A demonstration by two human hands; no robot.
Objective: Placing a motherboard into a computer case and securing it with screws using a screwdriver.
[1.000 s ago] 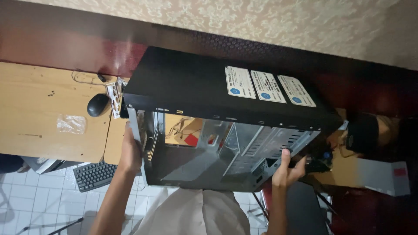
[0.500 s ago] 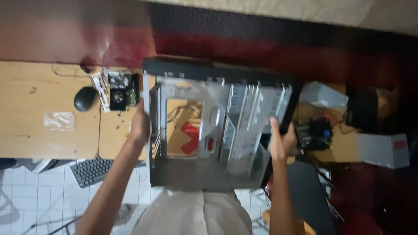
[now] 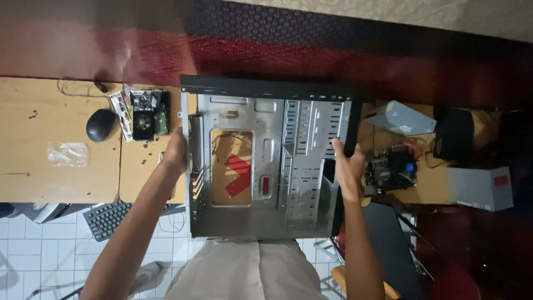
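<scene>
- Hands are holding an open computer case (image 3: pixel 266 161), one on each side, so the case is sitting right between them.
- The left hand (image 3: pixel 176 153) is gripping the left edge of the case, with fingers curled around the metal wall.
- The right hand (image 3: pixel 347 166) is gripping the right edge, where the black front strip is, with fingers wrapped over it.
- The case is lying flat with its open side facing up, over the wooden desk (image 3: pixel 55 166) and close to the person's body.
- Its long side is running from the far black edge back toward the person, so both hands are sitting about halfway along.
- Neither hand is nearer; both are touching it.
- A black mouse (image 3: pixel 100 124) is lying off to the left, apart from the case.
</scene>
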